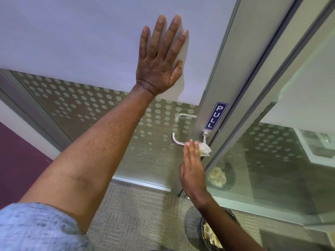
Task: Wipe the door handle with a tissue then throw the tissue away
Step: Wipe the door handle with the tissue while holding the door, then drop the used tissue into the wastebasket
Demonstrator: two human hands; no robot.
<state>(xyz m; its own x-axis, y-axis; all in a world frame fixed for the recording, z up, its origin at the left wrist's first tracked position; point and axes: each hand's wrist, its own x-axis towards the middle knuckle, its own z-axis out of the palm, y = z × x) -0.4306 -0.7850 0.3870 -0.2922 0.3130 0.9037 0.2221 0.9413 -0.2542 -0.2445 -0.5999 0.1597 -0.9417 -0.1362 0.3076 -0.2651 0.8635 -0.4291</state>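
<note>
A brushed-metal lever door handle [176, 140] sticks out from the aluminium door frame [213, 91] below a blue PULL sticker [215, 115]. My right hand [193, 167] holds a crumpled white tissue [205, 150] against the handle's bar near its base; the fingers hide the middle of the bar. My left hand [161, 57] is pressed flat, fingers spread, on the frosted white panel of the glass door [72, 42], holding nothing.
A dark mesh waste bin [210, 234] with crumpled tissues stands on the carpet under my right forearm. A reflection of the tissues shows in the glass side panel [262, 160]. A purple wall [16, 160] is at the left.
</note>
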